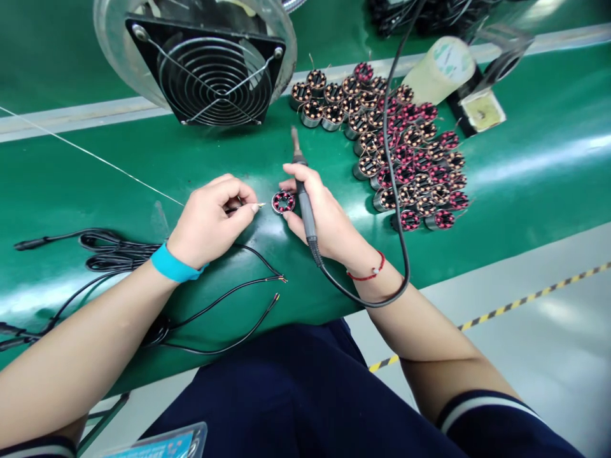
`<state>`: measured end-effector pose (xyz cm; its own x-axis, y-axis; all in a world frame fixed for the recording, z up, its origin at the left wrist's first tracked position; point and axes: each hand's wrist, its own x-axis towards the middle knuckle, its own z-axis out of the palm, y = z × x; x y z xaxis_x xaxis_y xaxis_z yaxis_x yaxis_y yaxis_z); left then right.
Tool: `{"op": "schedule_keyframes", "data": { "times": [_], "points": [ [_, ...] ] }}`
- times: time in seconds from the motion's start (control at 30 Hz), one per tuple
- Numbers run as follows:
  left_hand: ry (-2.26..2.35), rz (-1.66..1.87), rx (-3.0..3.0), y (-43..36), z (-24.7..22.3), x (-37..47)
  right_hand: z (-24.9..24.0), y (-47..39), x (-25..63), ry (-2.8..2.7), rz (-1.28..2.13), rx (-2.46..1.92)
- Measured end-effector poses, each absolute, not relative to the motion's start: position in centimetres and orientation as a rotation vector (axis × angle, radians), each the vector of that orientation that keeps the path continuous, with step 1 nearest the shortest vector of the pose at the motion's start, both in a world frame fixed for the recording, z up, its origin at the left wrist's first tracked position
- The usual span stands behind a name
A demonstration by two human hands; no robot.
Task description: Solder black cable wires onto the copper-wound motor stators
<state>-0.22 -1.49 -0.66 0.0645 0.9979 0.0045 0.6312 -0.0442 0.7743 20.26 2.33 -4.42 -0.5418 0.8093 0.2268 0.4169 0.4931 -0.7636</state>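
Observation:
My left hand [214, 216] pinches a thin dark cable [233, 208], whose pale stripped end points right toward a small round motor coil [283, 201]. A small gap separates the two. The coil has red-pink windings in a ring, and the thumb and a finger of my right hand [317, 213] hold it at its right side. That same hand also carries a soldering iron [305, 207], its tip pointing up and away from the coil. The iron's black cord [392, 159] loops over my right forearm.
Many coils with copper or pink windings [405, 159] cover the right side of the green table [324, 286]. A black fan [217, 76] stands at the back. Black cables [114, 251] lie at left. A tape roll [442, 67] and sponge holder [482, 111] sit back right.

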Motion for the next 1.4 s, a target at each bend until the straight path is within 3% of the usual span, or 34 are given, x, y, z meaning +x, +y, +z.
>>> {"op": "schedule_keyframes", "data": {
  "times": [0.33,0.57,0.73,1.4],
  "points": [
    [1.517,0.711,1.707,-1.8,-0.7,0.5,-4.1,1.5,18.5,-2.323,0.860,-0.918],
    [1.597,0.699,1.658,-1.7,-0.8,0.8,-1.8,-0.9,20.7,-1.942,0.928,-0.981],
    [1.619,0.684,1.632,-1.6,-1.0,0.8,-2.8,-4.3,21.3,-1.660,0.768,-1.018],
    [1.560,0.694,1.530,-1.3,-1.1,0.6,-3.9,-5.0,21.4,-1.587,0.732,-1.027]
  ]
}}
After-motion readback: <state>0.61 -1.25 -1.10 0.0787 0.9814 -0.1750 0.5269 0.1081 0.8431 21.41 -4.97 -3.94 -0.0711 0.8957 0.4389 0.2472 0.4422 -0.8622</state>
